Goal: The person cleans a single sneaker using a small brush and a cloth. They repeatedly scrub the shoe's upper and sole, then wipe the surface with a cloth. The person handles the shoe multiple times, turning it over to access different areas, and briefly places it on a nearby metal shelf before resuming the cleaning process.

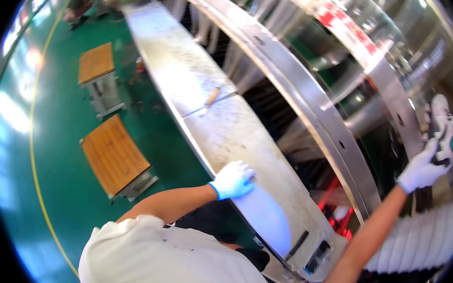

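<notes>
My right hand (423,171), in a white knit glove, reaches far out to the right and grips a white, black and green shoe (449,128). The shoe is held beside the metal frame and clear panels of a machine (395,106); motion blurs its detail. My left hand (233,180), gloved in white with a blue cuff, lies on the near edge of a long pale bench (241,124), fingers loosely bent and apart, holding nothing I can see. Farther along the bench lies a small tool with a tan handle (212,98).
Two wood-topped stools (114,157) stand on the green floor to the left, by a yellow line (34,155). A black device (317,256) lies at the bench's near end. A white ribbed hose (422,238) runs below my right arm. Another person (76,7) is far off.
</notes>
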